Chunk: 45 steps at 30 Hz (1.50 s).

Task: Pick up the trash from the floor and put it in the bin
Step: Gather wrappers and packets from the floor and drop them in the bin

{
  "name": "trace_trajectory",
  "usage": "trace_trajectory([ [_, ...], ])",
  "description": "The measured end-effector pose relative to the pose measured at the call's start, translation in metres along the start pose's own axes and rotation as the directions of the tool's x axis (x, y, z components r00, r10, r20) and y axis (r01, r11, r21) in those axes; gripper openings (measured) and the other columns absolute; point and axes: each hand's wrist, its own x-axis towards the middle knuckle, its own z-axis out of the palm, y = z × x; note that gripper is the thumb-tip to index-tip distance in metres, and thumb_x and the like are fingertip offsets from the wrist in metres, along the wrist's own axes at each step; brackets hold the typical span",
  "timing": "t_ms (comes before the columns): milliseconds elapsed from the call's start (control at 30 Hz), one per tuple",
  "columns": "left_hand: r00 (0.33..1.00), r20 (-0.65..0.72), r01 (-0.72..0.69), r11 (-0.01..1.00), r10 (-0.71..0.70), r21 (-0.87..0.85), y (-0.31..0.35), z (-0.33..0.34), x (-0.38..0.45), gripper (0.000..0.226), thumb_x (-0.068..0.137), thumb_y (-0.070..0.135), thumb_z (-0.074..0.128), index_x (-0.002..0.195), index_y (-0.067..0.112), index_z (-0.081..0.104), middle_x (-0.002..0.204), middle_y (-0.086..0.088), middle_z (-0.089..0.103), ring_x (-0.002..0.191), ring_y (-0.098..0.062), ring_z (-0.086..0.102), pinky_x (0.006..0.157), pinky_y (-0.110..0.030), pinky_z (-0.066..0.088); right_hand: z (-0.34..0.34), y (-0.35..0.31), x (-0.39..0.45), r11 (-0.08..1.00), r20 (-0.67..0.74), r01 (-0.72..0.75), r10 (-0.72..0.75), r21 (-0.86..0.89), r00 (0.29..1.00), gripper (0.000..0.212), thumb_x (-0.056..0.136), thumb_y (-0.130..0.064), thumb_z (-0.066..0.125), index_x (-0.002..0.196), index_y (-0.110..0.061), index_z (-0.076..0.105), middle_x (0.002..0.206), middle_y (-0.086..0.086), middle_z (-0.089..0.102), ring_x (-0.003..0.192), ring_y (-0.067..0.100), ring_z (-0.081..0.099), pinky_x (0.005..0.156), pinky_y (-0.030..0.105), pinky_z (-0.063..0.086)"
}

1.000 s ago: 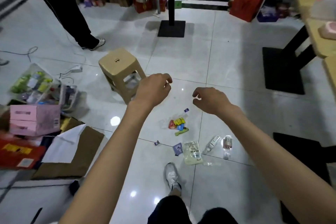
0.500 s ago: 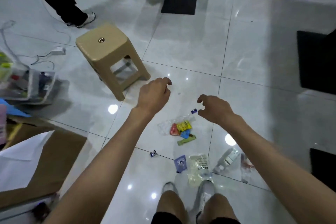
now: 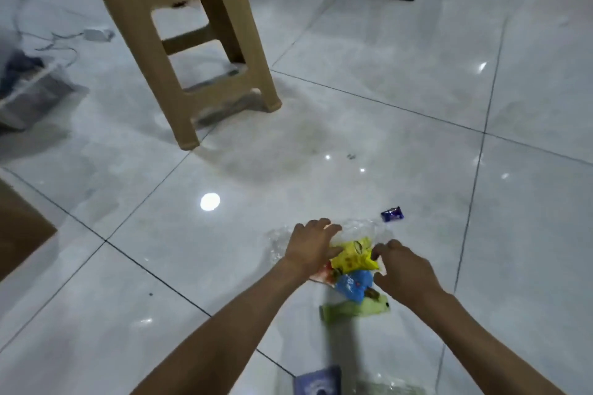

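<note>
Both hands [image 3: 356, 258] on wrapper pile [image 3: 351, 269], grip unclear; red wrapper [image 3: 324, 274] half hidden under left hand [image 3: 313, 245]

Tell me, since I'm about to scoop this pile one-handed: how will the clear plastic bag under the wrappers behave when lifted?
The clear plastic bag looks thin and crinkled, so it will probably flop and sag. It seems very light and may slide on the glossy floor tiles. The yellow wrapper and blue wrapper lying loose on it could spill off.
</note>
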Motion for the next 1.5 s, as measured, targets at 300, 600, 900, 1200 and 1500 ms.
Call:
trace_trajectory([
  [300,0.991,-0.132,0.012,1.000,-0.013,-0.008,0.002,0.057,0.027,0.028,0.097,0.038,0.048,0.121,0.031,0.061,0.119,0.002,0.060,0.109,-0.025,0.056,0.081,-0.037,0.037,0.064,0.013,0.034,0.999,0.003,-0.008,0.008,0.039,1.000,0.045,0.085,-0.033,0.062,0.126,-0.020,0.049,0.120,0.003,0.049,0.114,0.023,0.053,0.077,0.032,0.046],
  [600,0.946,-0.282,0.118,0.981,-0.158,-0.154,-0.019,0.037,0.029,0.051,0.085,0.004,0.054,0.131,0.026,0.051,0.118,0.003,0.062,0.103,-0.024,0.062,0.079,-0.034,0.045,0.067,-0.011,0.049,0.998,-0.182,0.048,-0.056,-0.049,0.982,0.064,0.082,-0.038,0.067,0.135,-0.016,0.040,0.131,0.004,0.040,0.119,0.022,0.042,0.067,0.031,0.045],
  [900,0.933,-0.311,0.142,0.981,-0.178,-0.134,-0.043,0.021,0.020,0.053,0.086,-0.003,0.051,0.131,0.025,0.051,0.114,0.001,0.063,0.097,-0.024,0.063,0.073,-0.033,0.047,0.071,-0.026,0.074,0.980,0.030,0.127,-0.124,-0.152,0.992,0.089,0.083,-0.017,0.067,0.152,-0.037,0.015,0.148,0.007,0.027,0.135,0.029,0.030,0.082,0.037,0.050],
  [1200,0.906,-0.345,0.172,0.959,-0.244,-0.227,-0.044,0.010,0.012,0.048,0.091,0.001,0.042,0.130,0.026,0.053,0.111,0.002,0.064,0.095,-0.022,0.063,0.071,-0.034,0.048,0.057,-0.018,0.077,0.994,-0.119,0.041,-0.052,-0.097,0.992,0.030,0.089,-0.011,0.054,0.118,-0.017,0.049,0.103,0.009,0.057,0.090,0.030,0.061,0.062,0.032,0.039],
  [1500,0.889,-0.159,0.231,0.721,-0.429,-0.653,-0.025,-0.023,0.029,0.027,0.101,0.021,0.039,0.108,0.026,0.065,0.107,0.004,0.070,0.099,-0.019,0.064,0.084,-0.037,0.053,-0.002,-0.024,0.076,0.845,-0.121,-0.101,0.191,0.524,0.974,0.018,0.090,-0.033,0.048,0.087,-0.019,0.057,0.074,0.002,0.066,0.045,0.025,0.066,0.065,0.042,0.060],
])
